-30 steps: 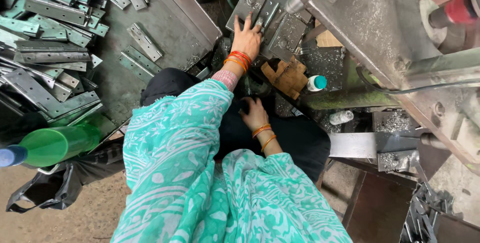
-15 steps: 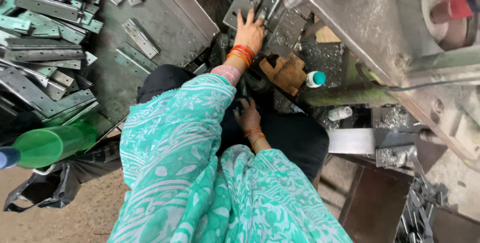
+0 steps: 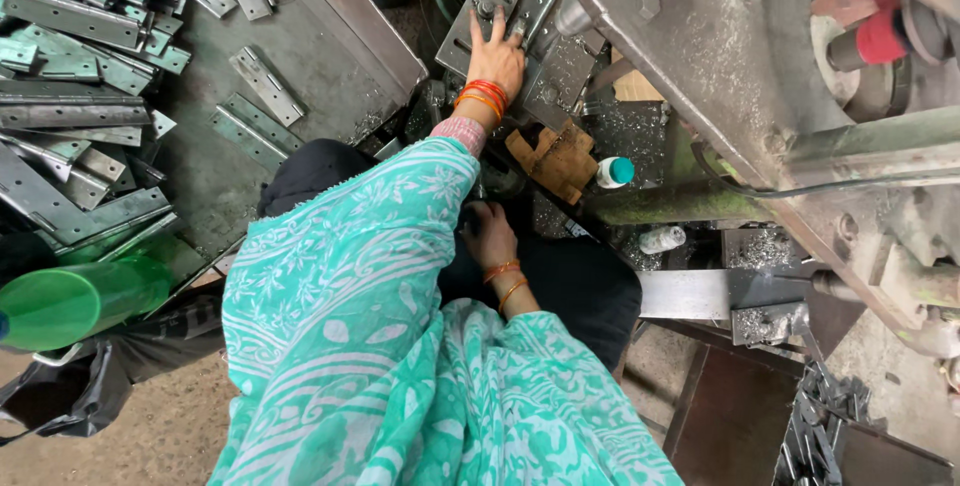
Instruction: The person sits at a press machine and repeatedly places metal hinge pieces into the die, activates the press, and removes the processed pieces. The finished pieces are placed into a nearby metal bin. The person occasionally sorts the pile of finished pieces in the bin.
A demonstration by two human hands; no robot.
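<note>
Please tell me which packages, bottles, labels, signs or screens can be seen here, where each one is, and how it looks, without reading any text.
No labels, signs or screens show.
Green plastic bottle: lower left edge, lying on its side, translucent green.
Small white bottle: centre, right of a brown cloth, white body with teal cap, lying down.
Pale small container: just below it, whitish, shape unclear.
Black bag: lower left floor, crumpled, dark plastic.

Metal workshop: heavy press machine (image 3: 800,96), stamped steel plates (image 3: 90,96) heaped around, metal shavings (image 3: 640,131).
</note>
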